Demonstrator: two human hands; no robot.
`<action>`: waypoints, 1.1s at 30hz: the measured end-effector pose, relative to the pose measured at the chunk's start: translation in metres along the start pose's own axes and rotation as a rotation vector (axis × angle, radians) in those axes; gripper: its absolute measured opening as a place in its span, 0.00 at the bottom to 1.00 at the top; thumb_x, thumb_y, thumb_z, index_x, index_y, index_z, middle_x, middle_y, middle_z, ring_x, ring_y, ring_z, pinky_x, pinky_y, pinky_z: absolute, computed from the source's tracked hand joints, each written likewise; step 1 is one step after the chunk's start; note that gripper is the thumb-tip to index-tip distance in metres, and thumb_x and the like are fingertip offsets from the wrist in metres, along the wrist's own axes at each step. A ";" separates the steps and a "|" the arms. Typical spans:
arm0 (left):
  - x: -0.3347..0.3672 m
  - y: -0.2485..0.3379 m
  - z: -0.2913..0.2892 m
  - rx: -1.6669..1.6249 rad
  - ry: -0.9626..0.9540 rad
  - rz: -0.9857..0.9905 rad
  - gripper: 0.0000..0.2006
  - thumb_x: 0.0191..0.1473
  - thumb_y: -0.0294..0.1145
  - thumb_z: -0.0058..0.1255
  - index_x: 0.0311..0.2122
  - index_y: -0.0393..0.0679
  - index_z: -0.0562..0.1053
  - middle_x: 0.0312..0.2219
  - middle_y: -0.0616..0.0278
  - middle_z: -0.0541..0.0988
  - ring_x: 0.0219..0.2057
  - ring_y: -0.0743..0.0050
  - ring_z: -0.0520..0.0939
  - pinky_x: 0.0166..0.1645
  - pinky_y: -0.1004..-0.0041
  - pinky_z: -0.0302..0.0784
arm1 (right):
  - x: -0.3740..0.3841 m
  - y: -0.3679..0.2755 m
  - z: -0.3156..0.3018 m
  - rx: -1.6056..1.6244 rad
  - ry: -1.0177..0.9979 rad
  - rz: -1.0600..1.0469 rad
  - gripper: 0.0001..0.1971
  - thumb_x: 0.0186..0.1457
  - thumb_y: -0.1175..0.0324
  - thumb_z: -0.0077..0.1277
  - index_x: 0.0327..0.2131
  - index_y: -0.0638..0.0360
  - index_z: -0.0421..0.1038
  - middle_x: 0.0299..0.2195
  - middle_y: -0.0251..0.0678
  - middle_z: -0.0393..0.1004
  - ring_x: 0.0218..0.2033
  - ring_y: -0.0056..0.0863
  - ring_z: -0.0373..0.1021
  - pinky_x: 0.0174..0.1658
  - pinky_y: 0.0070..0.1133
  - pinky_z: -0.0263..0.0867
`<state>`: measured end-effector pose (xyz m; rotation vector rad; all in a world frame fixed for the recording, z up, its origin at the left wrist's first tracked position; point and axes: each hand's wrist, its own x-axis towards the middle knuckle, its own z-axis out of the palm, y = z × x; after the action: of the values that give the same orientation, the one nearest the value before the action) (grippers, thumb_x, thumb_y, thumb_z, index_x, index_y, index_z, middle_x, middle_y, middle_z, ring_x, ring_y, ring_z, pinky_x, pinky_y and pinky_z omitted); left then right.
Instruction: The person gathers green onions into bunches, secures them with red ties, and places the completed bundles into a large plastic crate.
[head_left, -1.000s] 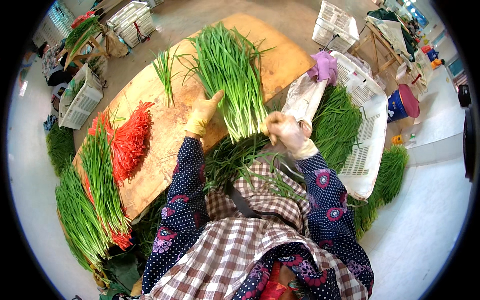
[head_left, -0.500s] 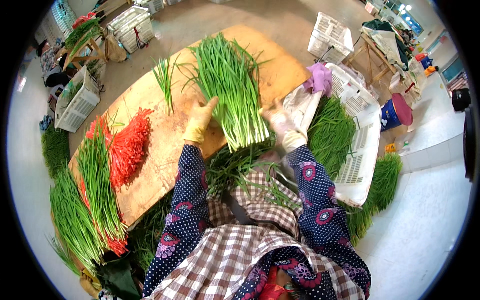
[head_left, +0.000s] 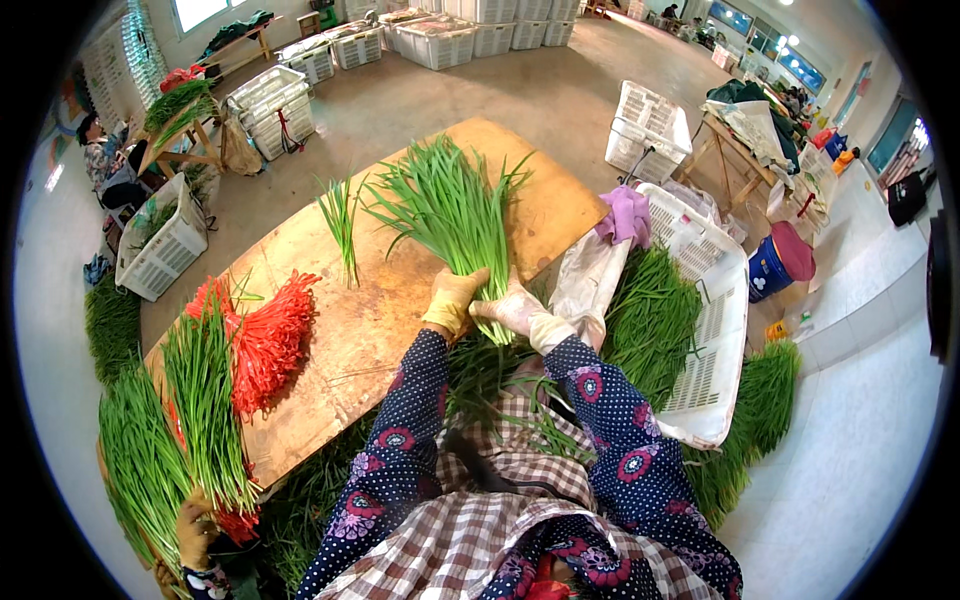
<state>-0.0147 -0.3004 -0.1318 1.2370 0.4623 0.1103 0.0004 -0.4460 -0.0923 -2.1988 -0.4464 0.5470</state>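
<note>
A thick bunch of green garlic chives [head_left: 448,212] lies over the near edge of a wooden board [head_left: 345,345], leaf tips pointing away from me. Both hands wear pale yellowish gloves and are wrapped round its lower stems. My left hand [head_left: 456,300] grips from the left, my right hand [head_left: 514,306] from the right, close together. The pale stem ends show below my hands. A few loose chives [head_left: 341,228] lie on the board to the left. Further left is a heap of red ties [head_left: 275,345], beside laid-out chive bunches [head_left: 205,400].
On the right, a white plastic crate [head_left: 722,345] holds more chives, with a purple cloth [head_left: 626,215] at its corner. Another person's gloved hand [head_left: 196,530] touches the chives at lower left. Cut leaves cover my checked apron [head_left: 400,545]. Stacked crates [head_left: 435,45] stand behind.
My hands have come together from the sides of the bunch and closed round its stems, squeezing it narrower. The view has tilted up. Another person's gloved hand has appeared at lower left.
</note>
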 end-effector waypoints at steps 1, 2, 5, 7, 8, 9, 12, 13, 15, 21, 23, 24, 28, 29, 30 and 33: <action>-0.006 0.007 0.004 0.039 0.042 -0.024 0.25 0.37 0.35 0.60 0.40 0.30 0.68 0.32 0.50 0.77 0.29 0.63 0.79 0.33 0.71 0.75 | -0.002 -0.005 0.003 -0.052 -0.009 0.047 0.55 0.37 0.51 0.58 0.58 0.67 0.32 0.46 0.56 0.65 0.47 0.45 0.64 0.50 0.27 0.59; -0.010 0.012 0.005 0.077 0.084 -0.048 0.25 0.37 0.37 0.61 0.39 0.30 0.69 0.31 0.50 0.77 0.29 0.63 0.79 0.33 0.71 0.75 | -0.004 -0.009 0.005 -0.103 -0.017 0.095 0.55 0.37 0.53 0.58 0.58 0.68 0.29 0.46 0.57 0.64 0.47 0.45 0.64 0.49 0.26 0.59; 0.004 -0.002 0.006 0.341 0.205 0.025 0.23 0.36 0.40 0.60 0.34 0.30 0.72 0.29 0.48 0.77 0.29 0.61 0.79 0.34 0.69 0.73 | 0.001 0.002 0.016 -0.149 0.020 0.138 0.57 0.37 0.56 0.58 0.58 0.66 0.24 0.43 0.58 0.66 0.44 0.47 0.66 0.48 0.28 0.61; 0.003 -0.009 0.010 0.356 0.250 0.067 0.23 0.36 0.39 0.60 0.34 0.30 0.72 0.29 0.47 0.77 0.29 0.60 0.79 0.34 0.69 0.73 | 0.003 0.003 0.026 -0.250 0.094 0.204 0.56 0.38 0.59 0.56 0.58 0.65 0.22 0.41 0.58 0.67 0.42 0.46 0.67 0.47 0.29 0.61; 0.001 -0.009 0.009 0.305 0.264 0.069 0.22 0.37 0.39 0.60 0.34 0.30 0.72 0.29 0.47 0.77 0.29 0.60 0.79 0.34 0.69 0.73 | -0.001 -0.004 0.026 -0.248 0.087 0.188 0.56 0.38 0.59 0.56 0.58 0.64 0.22 0.42 0.60 0.66 0.43 0.46 0.67 0.47 0.29 0.61; 0.000 -0.010 0.008 0.254 0.279 0.072 0.22 0.37 0.38 0.60 0.33 0.30 0.72 0.29 0.47 0.77 0.30 0.60 0.79 0.34 0.69 0.73 | -0.006 -0.012 0.023 -0.247 0.081 0.171 0.55 0.38 0.60 0.56 0.58 0.63 0.21 0.42 0.61 0.65 0.43 0.47 0.66 0.47 0.30 0.61; -0.005 -0.006 0.019 0.115 0.241 0.103 0.20 0.38 0.35 0.58 0.35 0.30 0.72 0.29 0.51 0.77 0.28 0.64 0.78 0.31 0.71 0.73 | 0.004 0.008 0.025 -0.207 0.067 0.156 0.55 0.39 0.63 0.55 0.58 0.58 0.18 0.47 0.68 0.58 0.46 0.50 0.63 0.49 0.30 0.60; -0.006 -0.008 0.017 0.074 0.237 0.108 0.19 0.39 0.34 0.58 0.35 0.31 0.72 0.28 0.53 0.77 0.27 0.66 0.78 0.30 0.72 0.73 | -0.003 -0.003 0.026 -0.230 0.069 0.183 0.55 0.39 0.63 0.55 0.58 0.57 0.18 0.48 0.68 0.56 0.47 0.51 0.63 0.49 0.30 0.60; -0.006 -0.008 0.009 0.107 0.235 0.095 0.17 0.39 0.32 0.56 0.35 0.31 0.72 0.28 0.54 0.77 0.26 0.69 0.78 0.29 0.73 0.73 | -0.007 -0.012 0.032 -0.248 0.077 0.205 0.54 0.41 0.63 0.54 0.59 0.53 0.17 0.50 0.66 0.53 0.48 0.50 0.62 0.51 0.31 0.59; -0.004 -0.012 0.015 0.021 0.269 0.048 0.18 0.41 0.33 0.56 0.37 0.33 0.71 0.30 0.56 0.77 0.29 0.68 0.77 0.32 0.70 0.72 | -0.004 -0.013 0.032 -0.368 0.108 0.245 0.51 0.42 0.65 0.53 0.60 0.53 0.24 0.49 0.58 0.59 0.47 0.48 0.63 0.50 0.32 0.59; -0.008 -0.009 0.014 -0.103 0.220 -0.007 0.20 0.40 0.36 0.58 0.37 0.32 0.72 0.31 0.54 0.77 0.29 0.64 0.78 0.34 0.69 0.72 | -0.004 -0.013 0.028 -0.379 0.133 0.227 0.52 0.37 0.63 0.57 0.60 0.57 0.29 0.44 0.56 0.66 0.46 0.46 0.65 0.49 0.31 0.60; -0.008 -0.006 0.013 -0.112 0.219 -0.072 0.20 0.41 0.36 0.57 0.37 0.32 0.71 0.31 0.54 0.77 0.28 0.64 0.77 0.34 0.69 0.72 | -0.004 -0.014 0.022 -0.378 0.099 0.194 0.53 0.37 0.63 0.57 0.60 0.58 0.29 0.43 0.56 0.67 0.46 0.46 0.65 0.49 0.31 0.60; -0.034 0.017 0.019 -0.185 0.087 -0.161 0.20 0.44 0.42 0.55 0.35 0.33 0.70 0.23 0.58 0.74 0.20 0.68 0.73 0.23 0.69 0.68 | 0.004 -0.013 -0.013 -0.361 -0.013 0.102 0.56 0.33 0.62 0.60 0.58 0.67 0.28 0.38 0.55 0.70 0.42 0.40 0.68 0.46 0.27 0.63; -0.045 0.021 0.022 -0.211 0.084 -0.149 0.19 0.45 0.44 0.54 0.33 0.36 0.70 0.20 0.61 0.72 0.15 0.71 0.69 0.19 0.70 0.64 | 0.001 -0.025 -0.025 -0.319 -0.065 0.113 0.56 0.33 0.62 0.60 0.58 0.68 0.28 0.37 0.55 0.70 0.42 0.40 0.68 0.45 0.26 0.64; -0.050 0.021 0.024 -0.238 0.081 -0.137 0.18 0.46 0.46 0.54 0.30 0.39 0.70 0.16 0.64 0.70 0.11 0.73 0.65 0.16 0.71 0.61 | -0.006 -0.037 -0.034 -0.278 -0.115 0.124 0.56 0.33 0.62 0.60 0.58 0.69 0.28 0.37 0.55 0.70 0.41 0.39 0.69 0.45 0.25 0.64; -0.059 0.017 0.026 -0.291 -0.094 -0.228 0.26 0.45 0.49 0.54 0.43 0.37 0.67 0.28 0.58 0.73 0.25 0.70 0.72 0.30 0.70 0.69 | -0.008 -0.037 -0.036 -0.244 -0.172 0.025 0.54 0.34 0.61 0.58 0.57 0.71 0.29 0.40 0.59 0.67 0.43 0.41 0.67 0.44 0.23 0.64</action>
<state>-0.0547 -0.3369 -0.0928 0.8937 0.4837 -0.0723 0.0075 -0.4504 -0.0407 -2.4014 -0.6044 0.7316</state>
